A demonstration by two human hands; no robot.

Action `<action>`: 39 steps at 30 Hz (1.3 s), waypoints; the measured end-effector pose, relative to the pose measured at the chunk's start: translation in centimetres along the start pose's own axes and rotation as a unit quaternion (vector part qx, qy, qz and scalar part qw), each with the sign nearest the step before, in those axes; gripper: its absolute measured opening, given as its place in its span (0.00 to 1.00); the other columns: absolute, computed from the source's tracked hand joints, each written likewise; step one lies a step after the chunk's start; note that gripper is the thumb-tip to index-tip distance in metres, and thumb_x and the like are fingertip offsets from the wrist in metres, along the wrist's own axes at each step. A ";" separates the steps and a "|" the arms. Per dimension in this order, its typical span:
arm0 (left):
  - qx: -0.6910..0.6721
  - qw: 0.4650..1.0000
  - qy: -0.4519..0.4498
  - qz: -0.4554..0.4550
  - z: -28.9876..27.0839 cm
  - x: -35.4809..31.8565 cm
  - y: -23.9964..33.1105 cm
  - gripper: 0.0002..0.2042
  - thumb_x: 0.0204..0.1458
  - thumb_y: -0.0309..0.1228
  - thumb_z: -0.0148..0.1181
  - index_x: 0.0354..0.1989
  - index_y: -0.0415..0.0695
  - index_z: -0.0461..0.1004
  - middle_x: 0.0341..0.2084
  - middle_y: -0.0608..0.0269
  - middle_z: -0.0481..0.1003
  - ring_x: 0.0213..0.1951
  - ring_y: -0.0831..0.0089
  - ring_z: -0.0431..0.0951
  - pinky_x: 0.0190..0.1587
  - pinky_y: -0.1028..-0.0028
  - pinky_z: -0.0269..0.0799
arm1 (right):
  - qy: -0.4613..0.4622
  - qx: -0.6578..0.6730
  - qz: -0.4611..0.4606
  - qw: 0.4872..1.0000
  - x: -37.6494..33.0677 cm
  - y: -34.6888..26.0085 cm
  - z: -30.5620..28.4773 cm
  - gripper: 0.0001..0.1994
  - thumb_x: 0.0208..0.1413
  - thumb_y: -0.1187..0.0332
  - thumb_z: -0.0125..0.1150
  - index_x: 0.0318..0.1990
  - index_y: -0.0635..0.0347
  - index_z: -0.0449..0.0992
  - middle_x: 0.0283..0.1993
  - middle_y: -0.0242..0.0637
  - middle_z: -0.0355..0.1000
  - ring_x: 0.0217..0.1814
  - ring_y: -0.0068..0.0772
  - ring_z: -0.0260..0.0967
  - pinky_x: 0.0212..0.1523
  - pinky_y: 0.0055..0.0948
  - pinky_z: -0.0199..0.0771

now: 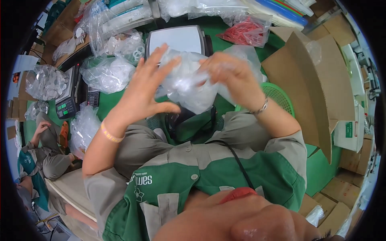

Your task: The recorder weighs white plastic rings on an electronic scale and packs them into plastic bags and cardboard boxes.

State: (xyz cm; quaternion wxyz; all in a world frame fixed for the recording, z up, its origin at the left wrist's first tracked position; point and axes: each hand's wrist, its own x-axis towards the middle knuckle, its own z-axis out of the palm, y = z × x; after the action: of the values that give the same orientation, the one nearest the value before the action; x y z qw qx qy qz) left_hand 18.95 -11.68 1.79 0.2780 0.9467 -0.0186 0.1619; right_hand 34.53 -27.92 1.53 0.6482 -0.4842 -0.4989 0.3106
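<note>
A clear plastic bag (189, 86) with whitish contents hangs in front of my chest, between my two hands. My left hand (149, 86) is at its left side, fingers spread and thumb stretched out, with nothing gripped. At the upper right of the bag, my right hand (233, 76) has its fingers curled in and closed on the plastic, partly smeared by motion. Just behind the bag is a scale with a pale flat plate (175, 37).
Clear bags of white pieces (110, 74) and flat discs (47, 82) lie left, beside a second scale (67, 94) and a calculator (93, 98). A bag of red pieces (246, 32), green basket (279, 96) and open carton (299, 84) stand right. Another person (52, 156) sits left.
</note>
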 end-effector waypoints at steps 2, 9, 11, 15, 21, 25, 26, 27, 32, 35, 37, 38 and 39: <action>0.099 0.994 -0.050 0.024 0.8 0.1 -1.4 0.21 0.39 0.26 0.57 0.46 0.50 0.68 0.59 0.59 0.53 0.62 0.58 0.48 0.60 0.52 0.38 | -0.135 -0.099 -0.039 0.985 -0.1 -0.6 0.0 0.08 0.50 0.70 0.53 0.35 0.63 0.66 0.40 0.38 0.67 0.46 0.32 0.64 0.59 0.38 0.48; -0.398 0.910 0.108 0.034 2.6 -0.1 -0.7 0.24 0.53 0.43 0.47 0.48 0.33 0.64 0.51 0.50 0.63 0.55 0.62 0.61 0.56 0.68 0.53 | -0.256 -0.138 -0.064 0.955 0.9 5.2 0.7 0.56 0.27 0.55 0.71 0.62 0.59 0.37 0.66 0.49 0.31 0.69 0.46 0.25 0.65 0.37 0.29; -0.395 0.915 0.082 0.023 3.2 -0.3 0.3 0.19 0.50 0.39 0.48 0.39 0.32 0.68 0.40 0.51 0.70 0.44 0.64 0.70 0.49 0.72 0.60 | -0.232 -0.096 -0.085 0.964 0.5 7.8 2.3 0.52 0.27 0.58 0.72 0.61 0.58 0.43 0.66 0.47 0.34 0.69 0.47 0.26 0.65 0.37 0.30; -0.316 0.940 0.095 0.083 3.3 0.1 2.4 0.12 0.40 0.28 0.47 0.31 0.34 0.69 0.27 0.58 0.71 0.30 0.69 0.70 0.36 0.75 0.62 | -0.137 -0.175 -0.368 0.903 2.1 11.2 4.8 0.36 0.48 0.62 0.56 0.61 0.61 0.43 0.58 0.45 0.53 0.62 0.40 0.48 0.62 0.35 0.45; -0.329 0.942 0.050 0.054 5.2 0.0 4.2 0.09 0.35 0.21 0.45 0.27 0.37 0.69 0.20 0.63 0.69 0.26 0.72 0.70 0.32 0.77 0.63 | -0.183 -0.155 -0.241 0.941 1.3 10.6 5.2 0.11 0.40 0.68 0.55 0.35 0.58 0.69 0.40 0.33 0.64 0.53 0.37 0.55 0.54 0.31 0.55; -0.375 0.918 0.058 0.113 5.1 -0.1 4.6 0.08 0.39 0.28 0.49 0.26 0.35 0.68 0.20 0.61 0.68 0.24 0.68 0.69 0.31 0.74 0.62 | -0.149 -0.180 -0.227 0.945 1.2 9.4 5.6 0.07 0.38 0.68 0.54 0.27 0.58 0.69 0.33 0.33 0.67 0.41 0.37 0.63 0.39 0.27 0.65; -0.381 0.915 0.067 0.117 4.4 0.2 5.0 0.09 0.40 0.30 0.50 0.26 0.36 0.68 0.19 0.61 0.68 0.24 0.66 0.68 0.32 0.73 0.62 | -0.153 -0.206 -0.229 0.939 1.3 8.3 5.3 0.07 0.38 0.68 0.55 0.27 0.58 0.69 0.32 0.34 0.67 0.39 0.39 0.64 0.36 0.27 0.66; -0.341 0.926 0.021 0.159 3.4 0.6 4.4 0.10 0.42 0.32 0.53 0.28 0.37 0.68 0.23 0.60 0.68 0.28 0.63 0.68 0.36 0.69 0.61 | -0.154 -0.213 -0.257 0.930 1.9 6.4 4.4 0.07 0.35 0.71 0.56 0.26 0.59 0.68 0.31 0.35 0.67 0.36 0.41 0.65 0.32 0.29 0.67; -0.085 0.996 0.031 0.005 -3.8 -1.7 0.0 0.36 0.38 0.45 0.61 0.56 0.41 0.57 0.60 0.48 0.47 0.62 0.57 0.44 0.60 0.63 0.38 | 0.115 -0.534 -0.218 0.809 -1.0 0.5 -7.4 0.11 0.30 0.78 0.52 0.28 0.63 0.68 0.35 0.46 0.68 0.39 0.46 0.66 0.40 0.31 0.68; 0.068 0.953 0.051 -0.292 -6.3 -13.9 -8.9 0.40 0.35 0.42 0.65 0.59 0.50 0.53 0.60 0.43 0.43 0.63 0.55 0.41 0.61 0.62 0.40 | 0.349 -0.428 0.014 0.834 -9.0 -1.4 -15.9 0.13 0.48 0.69 0.51 0.40 0.66 0.71 0.43 0.43 0.70 0.44 0.36 0.67 0.46 0.31 0.66; 0.277 0.785 -0.083 -0.548 -5.7 -28.4 -14.0 0.47 0.30 0.52 0.66 0.61 0.56 0.49 0.60 0.38 0.36 0.62 0.45 0.36 0.61 0.56 0.39 | 0.338 -0.379 0.201 0.838 -11.6 -3.5 -14.8 0.17 0.46 0.68 0.56 0.44 0.68 0.69 0.43 0.43 0.70 0.45 0.36 0.66 0.47 0.30 0.64; 0.264 0.674 -0.166 -0.669 -4.8 -30.7 -13.5 0.55 0.23 0.59 0.65 0.62 0.53 0.44 0.60 0.35 0.32 0.62 0.43 0.35 0.60 0.53 0.36 | 0.284 -0.487 0.385 0.731 -14.9 -3.9 -17.6 0.21 0.43 0.67 0.60 0.46 0.68 0.67 0.44 0.44 0.69 0.46 0.39 0.66 0.48 0.31 0.63; 0.277 0.652 -0.204 -0.676 -3.3 -37.4 -15.2 0.60 0.20 0.62 0.65 0.63 0.49 0.38 0.60 0.38 0.28 0.62 0.43 0.34 0.60 0.50 0.37 | 0.206 -0.478 0.338 0.784 -19.4 -2.7 -20.3 0.29 0.38 0.67 0.64 0.51 0.65 0.63 0.47 0.45 0.66 0.49 0.41 0.63 0.49 0.34 0.62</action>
State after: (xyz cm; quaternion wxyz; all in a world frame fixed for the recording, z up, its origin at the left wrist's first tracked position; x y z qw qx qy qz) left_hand -15.57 0.90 -15.38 0.0247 0.7398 0.6155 -0.2706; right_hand 47.53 -52.48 -3.32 0.2746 -0.9222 -0.2422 0.1246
